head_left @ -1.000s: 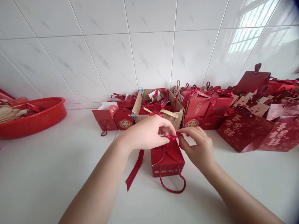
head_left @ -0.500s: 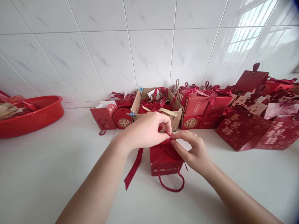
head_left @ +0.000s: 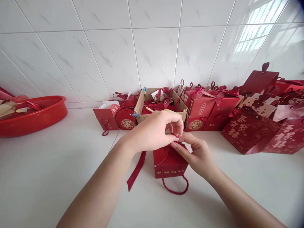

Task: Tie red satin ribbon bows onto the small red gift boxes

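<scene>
A red gift box [head_left: 171, 167] with gold lettering stands on the white counter in the middle of the head view, its twisted rope handle [head_left: 177, 192] hanging down in front. Over its top, my left hand [head_left: 159, 131] is closed in a pinch on a red ribbon [head_left: 137, 172], whose long tail trails off to the left of the box. From the right, my right hand [head_left: 196, 153] pinches the same ribbon at the top, thumb and fingertips meeting those of the left hand. The knot area is mostly hidden behind the fingers.
Behind the hands is a cardboard box [head_left: 139, 103] of red ribbons. Red gift boxes [head_left: 201, 109] are stacked right of it, and red gift bags [head_left: 251, 131] stand farther right. Two red boxes [head_left: 106, 118] sit to its left. A red plastic basin [head_left: 33, 118] is at far left.
Both hands remain at the box top. My left fingertips have shifted slightly right and curled more over the ribbon; my right thumb and fingertips have closed in toward them. The view has shifted slightly.
</scene>
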The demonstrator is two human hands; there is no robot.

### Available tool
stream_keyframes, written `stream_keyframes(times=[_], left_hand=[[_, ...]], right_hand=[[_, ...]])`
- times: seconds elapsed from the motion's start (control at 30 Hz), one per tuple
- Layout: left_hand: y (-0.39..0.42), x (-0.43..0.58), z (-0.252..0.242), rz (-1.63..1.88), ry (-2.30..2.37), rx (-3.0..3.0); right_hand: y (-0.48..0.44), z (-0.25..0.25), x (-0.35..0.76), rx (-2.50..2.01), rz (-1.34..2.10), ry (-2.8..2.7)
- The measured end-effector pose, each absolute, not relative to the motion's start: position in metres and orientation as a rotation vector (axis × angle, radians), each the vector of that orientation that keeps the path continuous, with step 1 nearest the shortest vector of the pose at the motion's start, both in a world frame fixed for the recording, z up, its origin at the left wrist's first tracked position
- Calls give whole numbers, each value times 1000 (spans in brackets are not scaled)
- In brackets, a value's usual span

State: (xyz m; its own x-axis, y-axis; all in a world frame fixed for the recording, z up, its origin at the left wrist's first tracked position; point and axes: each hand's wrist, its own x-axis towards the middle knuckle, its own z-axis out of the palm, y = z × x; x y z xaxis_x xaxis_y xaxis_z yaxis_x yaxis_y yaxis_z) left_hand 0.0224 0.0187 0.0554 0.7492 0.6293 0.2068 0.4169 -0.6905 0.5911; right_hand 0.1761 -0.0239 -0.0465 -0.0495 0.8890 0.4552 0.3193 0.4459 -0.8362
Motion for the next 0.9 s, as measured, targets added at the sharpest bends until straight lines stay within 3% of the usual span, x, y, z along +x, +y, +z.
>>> stream_keyframes(times=[0.17, 0.37, 0.57, 0.9], left_hand=[[21, 11, 57, 604, 997, 2348], [25, -18, 20, 297, 1429, 2131], [21, -26, -19, 423, 1246, 1827], [23, -28, -26, 653, 1166, 1770]], right_hand=[[-22, -51, 178, -1092, 674, -1601], [-19, -54, 182, -1048, 718, -1697], [-20, -50, 183, -977, 817, -1713], [-22, -47, 181, -971, 975, -1686]])
